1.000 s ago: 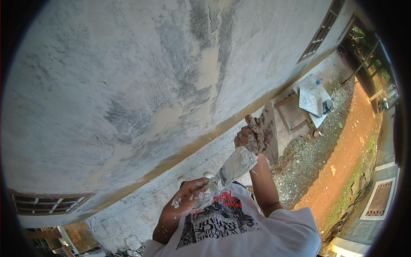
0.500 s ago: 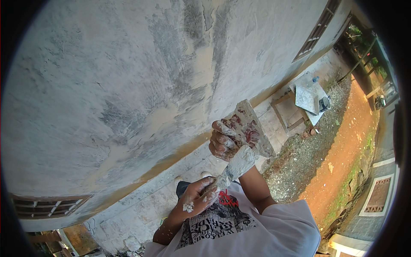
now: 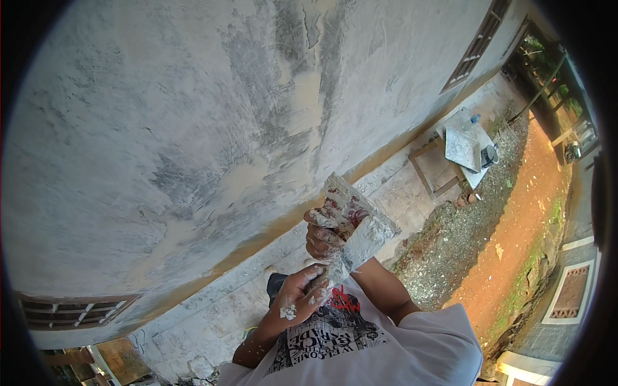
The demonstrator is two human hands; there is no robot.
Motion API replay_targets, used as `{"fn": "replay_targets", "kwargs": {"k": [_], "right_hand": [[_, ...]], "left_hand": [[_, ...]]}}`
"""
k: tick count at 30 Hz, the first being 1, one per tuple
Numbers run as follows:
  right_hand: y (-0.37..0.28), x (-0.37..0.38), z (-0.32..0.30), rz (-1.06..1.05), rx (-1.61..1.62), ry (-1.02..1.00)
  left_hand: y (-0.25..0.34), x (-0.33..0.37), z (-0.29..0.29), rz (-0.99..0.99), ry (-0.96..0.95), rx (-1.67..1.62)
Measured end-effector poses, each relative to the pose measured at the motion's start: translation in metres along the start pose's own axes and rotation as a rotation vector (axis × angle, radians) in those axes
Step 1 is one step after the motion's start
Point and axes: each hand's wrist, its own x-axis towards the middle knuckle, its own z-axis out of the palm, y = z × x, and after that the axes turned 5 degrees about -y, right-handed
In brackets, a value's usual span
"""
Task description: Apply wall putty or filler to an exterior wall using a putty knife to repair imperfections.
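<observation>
A putty knife (image 3: 367, 244), its blade thickly coated in pale putty, is gripped by my left hand (image 3: 301, 297). Fingers of my right hand (image 3: 327, 233) wrap around a wide putty-smeared scraper (image 3: 351, 192) with dark red patches. The knife's blade lies over the lower corner of the scraper, apparently touching it. White putty cakes the fingers of both hands, and a lump clings near my left wrist. Beyond the hands rises a grey wall (image 3: 161, 116) with pale filler patches and dark scuffed areas.
Along the wall's foot runs a pale paved walkway (image 3: 238, 289). A wooden-framed stand (image 3: 428, 170) at the right bears a flat board (image 3: 462, 149) and a dark container (image 3: 489, 156). Gravel (image 3: 444, 248) and an orange dirt path (image 3: 508, 225) lie farther right. Barred windows break the wall.
My right hand has drawn the wide scraper left and nearer to me. The putty knife's blade now overlaps more of its corner. My left hand has shifted only slightly.
</observation>
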Motion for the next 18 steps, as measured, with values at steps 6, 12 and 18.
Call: {"fn": "replay_targets", "kwargs": {"k": [6,12,18], "right_hand": [[0.013,-0.015,-0.016,0.087,0.142,0.107],[-0.009,-0.023,-0.028,-0.057,0.238,0.115],[-0.014,-0.021,-0.02,-0.105,0.05,0.003]], "left_hand": [[0.02,0.003,0.008,-0.04,0.052,-0.17],[0.02,0.0,-0.005,-0.035,0.204,-0.12],[0.007,0.002,-0.015,-0.005,0.239,0.044]]}}
